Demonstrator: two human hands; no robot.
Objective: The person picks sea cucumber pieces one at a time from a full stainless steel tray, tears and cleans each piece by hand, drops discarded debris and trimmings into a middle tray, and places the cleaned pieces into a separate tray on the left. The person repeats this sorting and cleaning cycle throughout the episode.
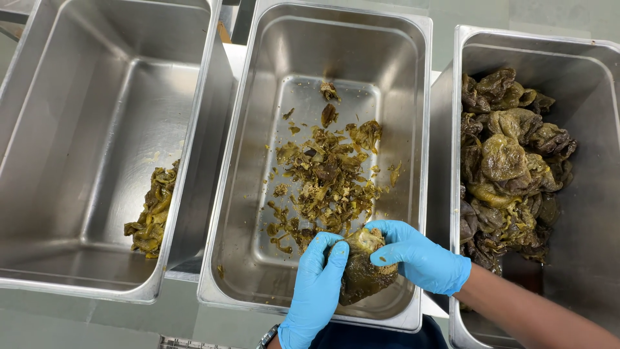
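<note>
Bright, even overhead light, soft glare on the steel pans (413, 77), everything sharp.

steel pans: three, side by side, the left pan (97, 129), the middle pan (336, 39) and the right pan (581, 64)
gloved hands: two, the left hand (316, 291) and the right hand (420, 255)
roasted pepper in hand: one (361, 271)
pepper piles: three, one per pan

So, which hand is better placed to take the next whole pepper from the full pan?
The right hand, probably. It is on the side of the right pan with the whole roasted peppers. The left hand cups the pepper in work over the middle pan.
</note>
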